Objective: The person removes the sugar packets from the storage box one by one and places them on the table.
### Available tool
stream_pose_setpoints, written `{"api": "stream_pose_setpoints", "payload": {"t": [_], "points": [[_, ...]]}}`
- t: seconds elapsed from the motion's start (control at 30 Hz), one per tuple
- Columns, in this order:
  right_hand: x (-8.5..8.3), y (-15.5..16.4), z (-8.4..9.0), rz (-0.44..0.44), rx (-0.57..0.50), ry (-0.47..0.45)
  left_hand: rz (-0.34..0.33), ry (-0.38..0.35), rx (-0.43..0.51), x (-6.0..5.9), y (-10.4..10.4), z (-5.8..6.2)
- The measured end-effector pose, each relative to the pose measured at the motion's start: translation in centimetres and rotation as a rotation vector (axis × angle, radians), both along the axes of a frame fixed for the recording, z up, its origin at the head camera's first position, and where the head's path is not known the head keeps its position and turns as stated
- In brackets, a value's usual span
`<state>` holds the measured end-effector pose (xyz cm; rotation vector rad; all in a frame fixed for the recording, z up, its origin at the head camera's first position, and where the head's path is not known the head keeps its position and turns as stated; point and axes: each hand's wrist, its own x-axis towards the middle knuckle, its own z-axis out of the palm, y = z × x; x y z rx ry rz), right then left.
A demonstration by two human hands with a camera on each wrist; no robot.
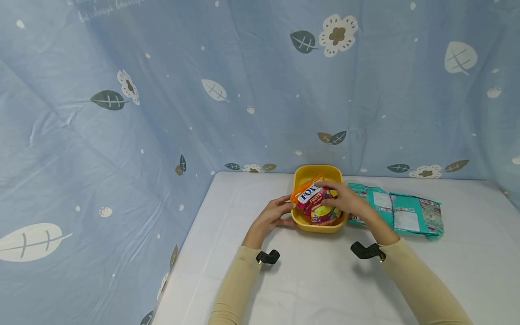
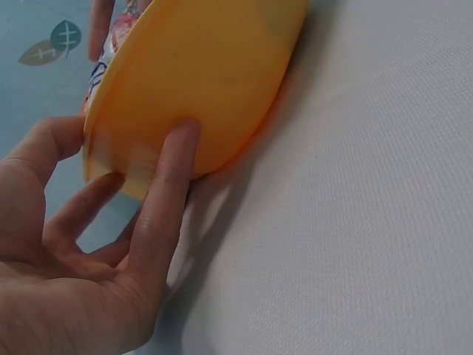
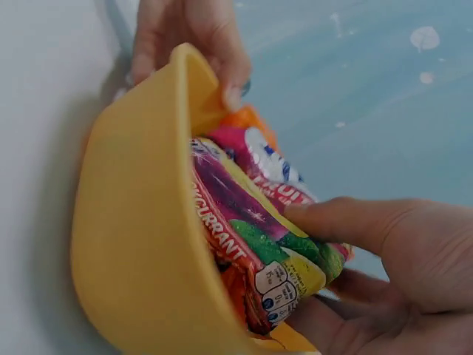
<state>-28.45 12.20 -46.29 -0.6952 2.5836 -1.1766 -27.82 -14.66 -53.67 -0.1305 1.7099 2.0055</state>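
Observation:
A yellow plastic basket (image 1: 318,229) stands on the table, with a colourful FOX'S Fruits candy bag (image 1: 314,201) tilted inside it. My left hand (image 1: 276,213) grips the basket's left side. In the left wrist view, the fingers of that left hand (image 2: 89,244) lie on the outer wall and at the rim. My right hand (image 1: 343,198) holds the candy bag from the right. The right wrist view has the thumb of the right hand (image 3: 399,274) on the bag's printed face and other fingers behind it. Part of the bag is hidden by the basket wall (image 3: 140,214).
Two teal packets (image 1: 382,203) (image 1: 418,214) lie side by side right of the basket, the nearer one partly behind the right forearm. A white cloth covers the table (image 1: 325,280). Blue patterned curtain (image 1: 268,90) hangs behind and at the left.

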Motion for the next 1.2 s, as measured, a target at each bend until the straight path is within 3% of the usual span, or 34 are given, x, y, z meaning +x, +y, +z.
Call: {"api": "stream_pose_setpoints", "payload": {"t": [0.7,1.2], "points": [[-0.13,0.16,0.51,-0.092,-0.028,-0.013,0.015,0.006,-0.008,0.22,0.13,0.25],[0.09,-0.06,0.88,-0.157,-0.053,-0.077,0.007,0.015,-0.021,0.17,0.15,-0.15]]}}
